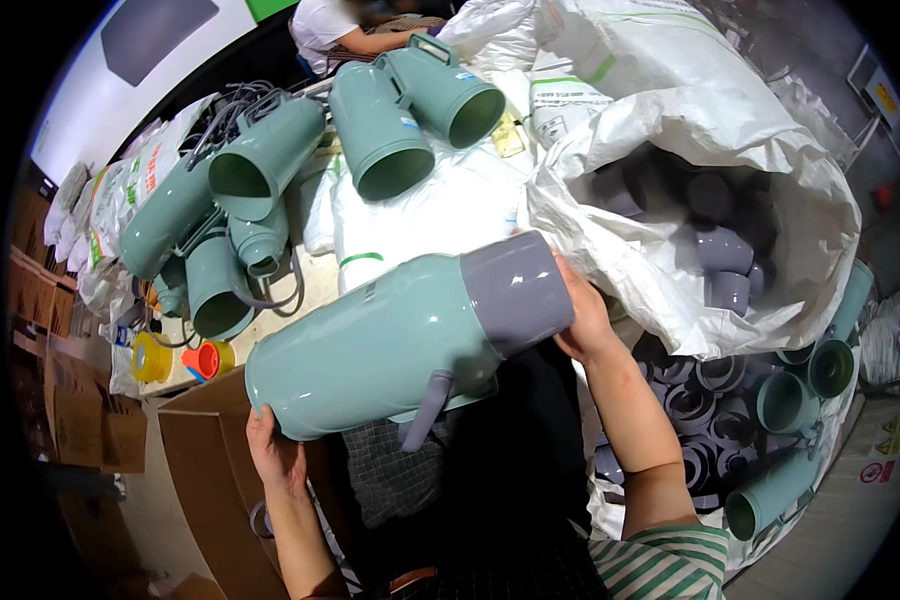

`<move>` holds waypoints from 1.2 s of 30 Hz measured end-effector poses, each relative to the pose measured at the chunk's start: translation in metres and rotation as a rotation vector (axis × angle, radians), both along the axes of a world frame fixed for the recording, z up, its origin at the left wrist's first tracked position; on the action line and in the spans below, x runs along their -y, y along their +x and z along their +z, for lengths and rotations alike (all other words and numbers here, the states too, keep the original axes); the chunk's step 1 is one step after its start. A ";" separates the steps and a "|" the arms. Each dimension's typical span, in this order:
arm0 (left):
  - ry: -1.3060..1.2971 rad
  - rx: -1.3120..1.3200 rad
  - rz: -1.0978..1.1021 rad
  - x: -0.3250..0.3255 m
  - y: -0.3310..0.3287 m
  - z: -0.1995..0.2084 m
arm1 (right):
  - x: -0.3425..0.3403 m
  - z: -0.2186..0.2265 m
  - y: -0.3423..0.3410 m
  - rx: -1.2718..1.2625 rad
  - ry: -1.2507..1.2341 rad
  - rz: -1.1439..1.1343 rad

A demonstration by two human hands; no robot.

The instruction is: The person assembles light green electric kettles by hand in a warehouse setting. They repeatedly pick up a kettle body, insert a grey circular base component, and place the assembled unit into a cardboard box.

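Observation:
Held sideways in front of me is a pale green thermos flask [370, 325] with a glossy grey-purple cup lid [515, 290] on its right end. A grey handle part [428, 411] sticks out from its lower side. My left hand [275, 447] grips the flask's left end from below, thumb on the green wall. The fingers of my right hand [584, 315] wrap round the end of the lid; some of them are hidden behind it. The flask is tilted, its lid end higher in the picture.
Green flask shells [380, 130] lie on the table at the back and left. An open white sack [610, 270] holds grey cups [725, 250]. Below it are grey rings [735, 425] and more shells [775, 490]. Tape rolls [151, 358], a cardboard box [210, 480] and a seated person [330, 35] also show.

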State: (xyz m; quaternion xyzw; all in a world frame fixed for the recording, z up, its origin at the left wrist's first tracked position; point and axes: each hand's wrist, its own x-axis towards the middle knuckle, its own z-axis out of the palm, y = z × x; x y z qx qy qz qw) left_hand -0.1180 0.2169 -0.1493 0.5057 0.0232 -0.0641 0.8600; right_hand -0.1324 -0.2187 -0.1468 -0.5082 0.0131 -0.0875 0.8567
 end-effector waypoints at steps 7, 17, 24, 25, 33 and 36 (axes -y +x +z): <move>0.108 -0.284 0.292 -0.031 0.007 -0.008 | -0.025 0.031 -0.045 0.613 -0.909 -0.332; 0.597 0.951 0.047 0.107 0.067 0.053 | -0.023 -0.113 -0.190 -0.136 -0.729 -0.541; 0.012 0.519 -0.444 0.216 0.073 0.061 | 0.132 -0.291 -0.235 -1.007 -1.025 -0.864; 0.101 0.581 -0.467 0.209 0.085 0.050 | 0.143 -0.296 -0.219 -0.951 -1.218 -0.830; 0.401 0.537 -0.499 0.216 0.094 0.064 | 0.196 -0.341 -0.177 -1.508 -1.491 -0.008; 0.396 0.453 -0.499 0.210 0.099 0.057 | 0.189 -0.362 -0.242 -1.312 -1.636 -0.482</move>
